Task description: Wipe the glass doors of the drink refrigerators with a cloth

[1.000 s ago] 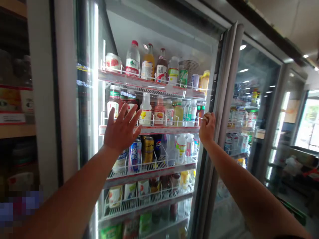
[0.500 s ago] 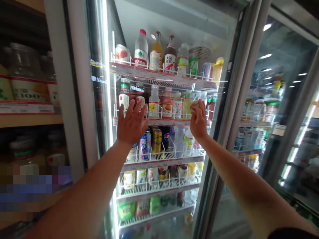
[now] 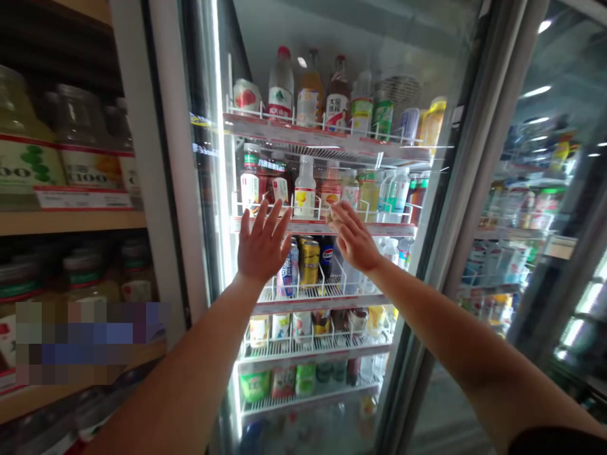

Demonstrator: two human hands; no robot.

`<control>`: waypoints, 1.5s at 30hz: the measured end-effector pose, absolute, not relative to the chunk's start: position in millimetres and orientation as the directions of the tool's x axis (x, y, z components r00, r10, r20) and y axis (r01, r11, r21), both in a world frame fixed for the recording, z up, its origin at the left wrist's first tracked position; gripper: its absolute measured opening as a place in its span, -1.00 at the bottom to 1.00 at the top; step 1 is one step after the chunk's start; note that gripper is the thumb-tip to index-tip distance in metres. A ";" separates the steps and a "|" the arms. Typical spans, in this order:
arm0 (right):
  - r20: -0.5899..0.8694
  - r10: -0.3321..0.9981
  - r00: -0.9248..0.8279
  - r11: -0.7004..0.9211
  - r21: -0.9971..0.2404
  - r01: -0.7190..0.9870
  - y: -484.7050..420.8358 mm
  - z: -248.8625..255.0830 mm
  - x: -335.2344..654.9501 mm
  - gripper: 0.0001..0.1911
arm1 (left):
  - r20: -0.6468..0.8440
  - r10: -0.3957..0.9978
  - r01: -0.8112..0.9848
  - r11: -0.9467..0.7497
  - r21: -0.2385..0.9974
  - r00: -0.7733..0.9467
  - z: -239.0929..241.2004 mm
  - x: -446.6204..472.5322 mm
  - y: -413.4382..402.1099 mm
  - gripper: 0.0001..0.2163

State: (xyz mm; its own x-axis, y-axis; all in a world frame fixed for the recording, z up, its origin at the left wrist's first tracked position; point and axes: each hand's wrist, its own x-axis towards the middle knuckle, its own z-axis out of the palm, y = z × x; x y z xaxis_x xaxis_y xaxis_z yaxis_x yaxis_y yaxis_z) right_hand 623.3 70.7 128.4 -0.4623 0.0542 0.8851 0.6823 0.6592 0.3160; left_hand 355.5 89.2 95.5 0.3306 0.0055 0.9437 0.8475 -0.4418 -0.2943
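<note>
In front of me is the glass door [image 3: 427, 76] of a lit drinks fridge. My left hand [image 3: 262, 249] is raised before it with spread fingers and an open palm, and holds nothing. It seems to rest against the glass, though contact is hard to make out. To its right, my right hand [image 3: 355, 240] is bent at the fingers, tipped to the left. A small beige crumpled thing [image 3: 331, 215] shows at its fingertips, mostly hidden. Behind the glass, near both hands, stand a clear bottle with a yellow-fruit label [image 3: 304, 189] and other drinks.
Wire-fronted fridge shelves [image 3: 327, 303] carry several cans, cups and bottles. A wooden shelf [image 3: 71, 221] with large juice bottles [image 3: 85, 139] stands at the left. The grey door frame [image 3: 478, 170] runs down the right, beside another glass-fronted fridge [image 3: 535, 183].
My right hand has swept left and slightly down across the glass, closer to my left hand. The left hand stays spread. The view has shifted a little to the left.
</note>
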 end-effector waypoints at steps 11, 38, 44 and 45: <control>0.908 0.044 -0.416 0.645 0.292 0.706 64.8 139.4 636.4 -0.50 | 0.966 0.085 0.893 -0.410 -0.189 0.243 30.8 319.9 82.4 -0.33; 0.734 0.104 -0.672 0.747 0.388 0.540 62.6 114.5 520.4 -0.20 | 0.965 0.034 0.877 -0.427 -0.220 0.259 20.2 318.0 80.8 -0.26; 0.956 0.040 -0.291 0.678 0.188 0.710 64.9 135.6 526.2 -0.21 | 0.969 -0.022 0.841 -0.491 -0.226 0.247 19.2 318.1 84.1 -0.32; 0.943 0.042 -0.331 0.690 0.213 0.692 64.1 132.2 523.5 -0.22 | 0.969 -0.030 0.839 -0.495 -0.226 0.244 19.7 318.4 84.0 -0.33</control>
State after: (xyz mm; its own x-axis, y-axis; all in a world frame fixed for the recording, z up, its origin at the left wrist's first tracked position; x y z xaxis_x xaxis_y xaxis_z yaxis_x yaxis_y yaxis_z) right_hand 523.5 64.1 132.2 -0.3312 0.0417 0.9426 0.6920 0.6899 0.2126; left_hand 318.4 84.0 19.7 0.2437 -0.0305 0.9694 0.8387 -0.4953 -0.2265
